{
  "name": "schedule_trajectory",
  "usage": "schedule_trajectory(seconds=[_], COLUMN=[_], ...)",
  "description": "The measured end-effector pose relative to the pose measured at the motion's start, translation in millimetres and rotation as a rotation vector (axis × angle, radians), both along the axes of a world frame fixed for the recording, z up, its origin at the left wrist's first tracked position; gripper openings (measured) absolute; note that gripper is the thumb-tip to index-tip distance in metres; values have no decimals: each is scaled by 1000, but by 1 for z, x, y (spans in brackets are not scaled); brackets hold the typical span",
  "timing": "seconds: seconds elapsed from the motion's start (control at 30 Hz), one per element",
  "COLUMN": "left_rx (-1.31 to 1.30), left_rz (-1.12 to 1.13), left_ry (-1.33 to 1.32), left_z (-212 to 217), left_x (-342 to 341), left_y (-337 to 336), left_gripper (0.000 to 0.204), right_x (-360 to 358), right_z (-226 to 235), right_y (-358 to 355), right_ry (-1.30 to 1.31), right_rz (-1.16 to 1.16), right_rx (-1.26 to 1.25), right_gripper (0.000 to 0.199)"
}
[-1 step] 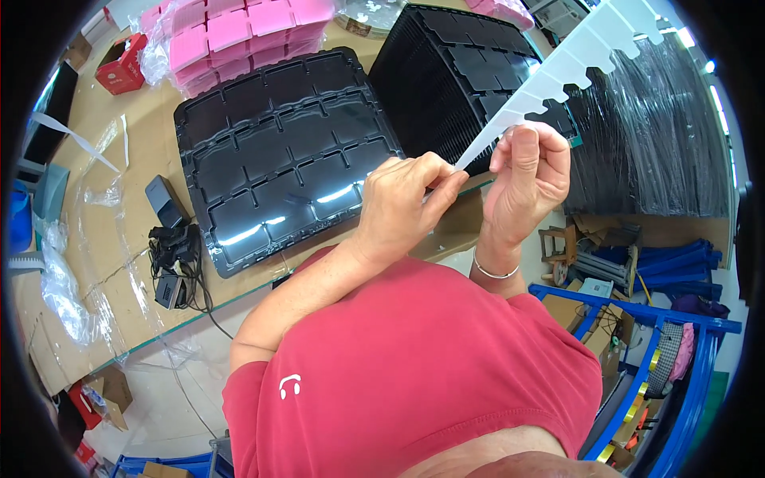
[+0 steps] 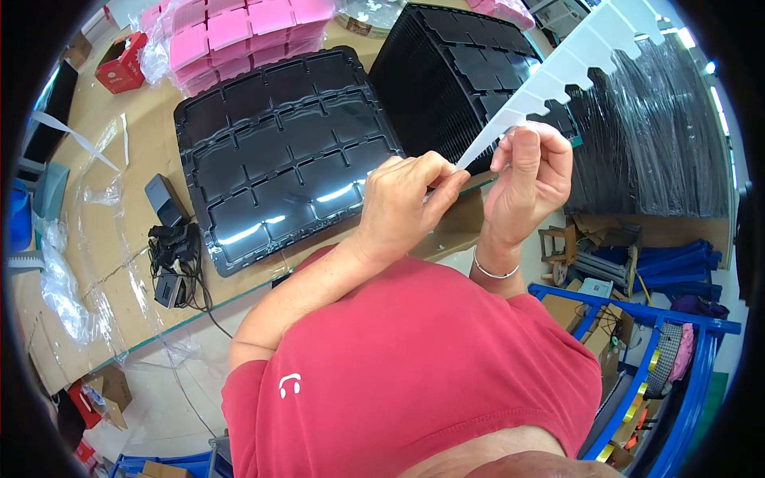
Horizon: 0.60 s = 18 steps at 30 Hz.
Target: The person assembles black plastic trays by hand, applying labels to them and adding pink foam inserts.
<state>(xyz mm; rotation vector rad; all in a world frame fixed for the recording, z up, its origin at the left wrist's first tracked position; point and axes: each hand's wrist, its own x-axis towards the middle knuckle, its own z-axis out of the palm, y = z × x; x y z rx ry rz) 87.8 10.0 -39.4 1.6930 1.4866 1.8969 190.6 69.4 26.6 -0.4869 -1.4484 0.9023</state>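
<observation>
The long white notched cardboard strip is held up above the table's near edge, its lower tip pinched by both hands. The right hand and left hand are each closed on it. Keeping the pinch light and near the tip should avoid creasing. Glossy black compartment trays lie beyond.

White notched strip top cut off.

Two hands, one white notched strip, two black tray stacks, one red box
</observation>
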Motion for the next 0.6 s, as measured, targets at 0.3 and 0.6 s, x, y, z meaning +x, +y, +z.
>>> schedule_trajectory(seconds=[0.3,0.6], left_rx=[-14,150], left_rz=[38,-627], left_ry=[-69,-208], left_z=[-2,13], left_x=[-5,6], left_y=[-7,-27], left_gripper=[12,23], right_x=[12,-121], right_z=[-5,-93], right_y=[-25,41], right_ry=[6,-844], right_rz=[-9,1128], right_rx=[384,-197], right_gripper=[17,13])
